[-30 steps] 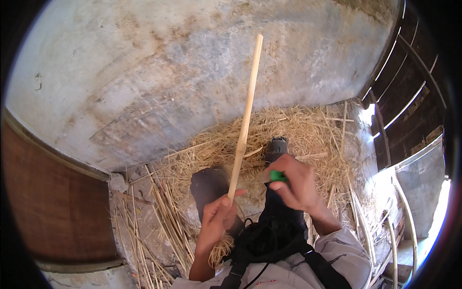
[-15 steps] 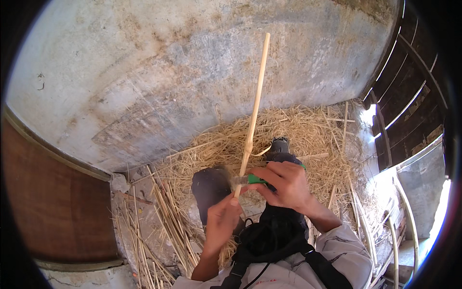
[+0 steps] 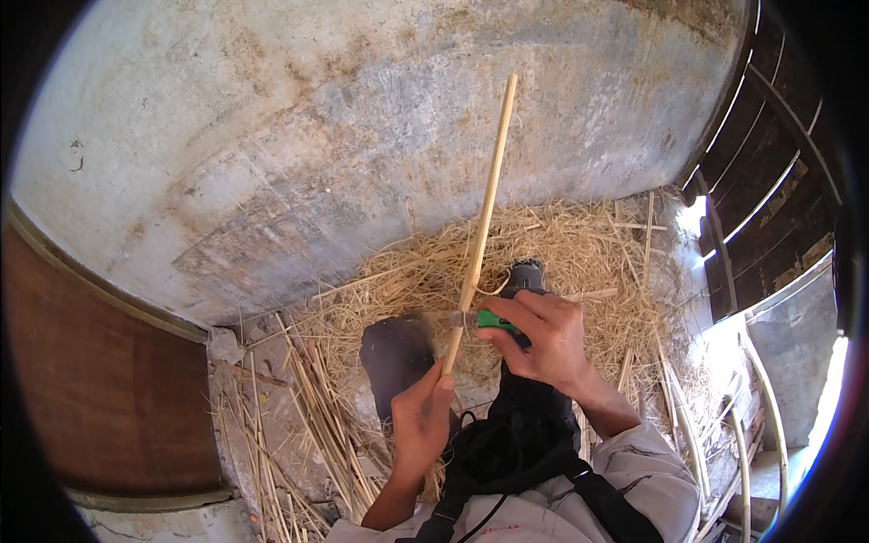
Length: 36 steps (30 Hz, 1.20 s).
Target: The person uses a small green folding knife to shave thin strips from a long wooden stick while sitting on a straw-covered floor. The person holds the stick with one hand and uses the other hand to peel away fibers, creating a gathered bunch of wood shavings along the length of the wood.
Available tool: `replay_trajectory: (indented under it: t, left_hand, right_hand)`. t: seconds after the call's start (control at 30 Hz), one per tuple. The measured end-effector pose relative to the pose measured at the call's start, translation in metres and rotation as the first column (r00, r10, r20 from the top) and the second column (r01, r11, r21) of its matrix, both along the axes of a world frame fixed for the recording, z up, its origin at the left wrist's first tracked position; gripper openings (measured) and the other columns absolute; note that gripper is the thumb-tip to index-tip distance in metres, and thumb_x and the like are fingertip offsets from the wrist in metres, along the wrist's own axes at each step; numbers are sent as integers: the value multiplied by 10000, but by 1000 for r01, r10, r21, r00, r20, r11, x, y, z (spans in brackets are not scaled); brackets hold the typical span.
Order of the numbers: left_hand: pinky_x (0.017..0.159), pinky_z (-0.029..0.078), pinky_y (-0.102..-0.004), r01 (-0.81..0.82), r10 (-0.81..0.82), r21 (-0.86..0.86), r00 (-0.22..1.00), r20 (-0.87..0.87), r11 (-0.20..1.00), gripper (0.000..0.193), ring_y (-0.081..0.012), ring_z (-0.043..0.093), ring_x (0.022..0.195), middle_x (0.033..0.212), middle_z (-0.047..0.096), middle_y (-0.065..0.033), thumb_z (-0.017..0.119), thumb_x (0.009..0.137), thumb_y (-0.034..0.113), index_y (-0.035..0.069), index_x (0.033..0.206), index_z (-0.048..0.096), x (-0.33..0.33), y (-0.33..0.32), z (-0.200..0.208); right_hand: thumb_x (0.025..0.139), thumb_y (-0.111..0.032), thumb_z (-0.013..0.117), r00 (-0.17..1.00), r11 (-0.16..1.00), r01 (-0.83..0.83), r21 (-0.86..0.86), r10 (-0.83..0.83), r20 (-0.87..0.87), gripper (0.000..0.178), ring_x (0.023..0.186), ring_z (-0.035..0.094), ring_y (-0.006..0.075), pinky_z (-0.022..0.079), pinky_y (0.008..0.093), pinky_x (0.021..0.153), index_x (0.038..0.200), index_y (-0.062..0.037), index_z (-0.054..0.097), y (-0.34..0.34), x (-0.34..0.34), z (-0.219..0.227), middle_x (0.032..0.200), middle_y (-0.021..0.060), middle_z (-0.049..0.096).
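A long pale bamboo strip (image 3: 491, 185) stands out away from me, tilted slightly to the right, with a thicker node partway along. My left hand (image 3: 422, 418) grips its near end between thumb and fingers. In my right hand (image 3: 545, 342) is a knife with a green handle (image 3: 494, 319), my fingers closed round it. Its blurred blade lies across the strip just below the node. A thin curled shaving (image 3: 494, 288) sticks out beside the node. My dark-clad knees are below the strip, one on each side.
Straw-like shavings (image 3: 398, 276) heap on the floor ahead, against a stained grey wall (image 3: 299, 163). Several loose strips (image 3: 317, 407) lie at my left, near a brown panel (image 3: 100, 380). More long poles (image 3: 768, 407) lean at the right, below dark slats (image 3: 769, 172).
The strip has slid a little toward me and its far tip has shifted right. My right hand and the knife have moved slightly away from my left hand, up along the strip.
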State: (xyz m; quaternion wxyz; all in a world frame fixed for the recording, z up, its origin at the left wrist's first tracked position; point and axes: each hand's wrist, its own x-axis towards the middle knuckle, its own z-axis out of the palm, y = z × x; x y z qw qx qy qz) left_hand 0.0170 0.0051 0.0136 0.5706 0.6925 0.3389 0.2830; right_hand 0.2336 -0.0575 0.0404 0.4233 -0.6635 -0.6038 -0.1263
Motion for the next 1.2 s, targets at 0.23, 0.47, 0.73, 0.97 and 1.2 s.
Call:
replay_trajectory:
  t: [0.23,0.47,0.73,0.97,1.2]
  left_hand:
    - [583,268,-215,-32,32,18,999,18,999,348,-7,374,671,748,470,95,573,1116,161,2,1405,684,3,-3,-6]
    - [612,489,-349,-120,142,275,988,-59,954,313,-164,553,631,727,609,-147,631,1069,124,-68,1306,699,8,-9,-1]
    - [627,513,-352,-135,157,351,987,-36,926,317,-191,602,629,756,641,-182,632,1057,105,-89,1301,688,7,-13,2]
    - [616,473,-297,-54,61,104,996,-62,993,336,-110,525,643,734,589,-66,626,1073,128,-34,1361,686,-3,-4,-2]
    - [503,296,-206,149,-136,-169,987,84,974,400,5,368,559,690,449,83,526,1151,226,-7,1457,636,-9,9,-13]
  right_hand:
    - [818,-295,889,999,1000,29,11,-29,-40,297,600,655,237,514,363,559,1040,-125,788,2,-3,-2,789,15,686]
    - [807,-257,901,995,995,73,64,-68,-75,276,593,646,241,483,364,540,999,-106,773,8,-4,-9,774,30,687]
    - [795,-239,906,987,984,146,102,-137,-86,278,591,646,231,475,364,535,983,-91,765,11,-4,-17,765,39,689]
    - [903,-235,847,915,995,-97,21,97,-392,264,616,651,231,494,328,588,1023,-20,751,13,4,-14,783,89,705]
    - [975,-219,793,414,873,-472,122,342,-844,242,664,585,126,478,309,623,1087,-12,735,16,21,-22,852,94,684]
